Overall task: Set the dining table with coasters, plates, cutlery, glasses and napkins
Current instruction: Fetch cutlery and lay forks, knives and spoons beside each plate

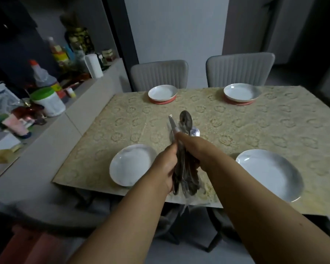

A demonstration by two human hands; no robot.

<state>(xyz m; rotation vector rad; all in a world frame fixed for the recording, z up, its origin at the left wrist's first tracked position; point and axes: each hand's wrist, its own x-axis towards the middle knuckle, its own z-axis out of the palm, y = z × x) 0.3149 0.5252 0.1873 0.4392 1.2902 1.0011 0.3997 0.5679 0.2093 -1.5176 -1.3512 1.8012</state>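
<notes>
My left hand [165, 164] and right hand [193, 149]: both grips wrapped round cutlery bundle [184, 141] | four white plates [131, 164] on tabletop [274, 126] | far two on red coasters [161, 101]

Four plates [132, 164] on table [274, 122] corners

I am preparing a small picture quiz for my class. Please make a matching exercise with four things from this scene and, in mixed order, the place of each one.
Things:
1. cutlery bundle
2. far left plate
3. paper towel roll
4. near right plate

Places:
A. on a pink coaster
B. on the side counter
C. held in both hands
D. at the near table edge, no coaster visible

Pairs: 1-C, 2-A, 3-B, 4-D
</notes>
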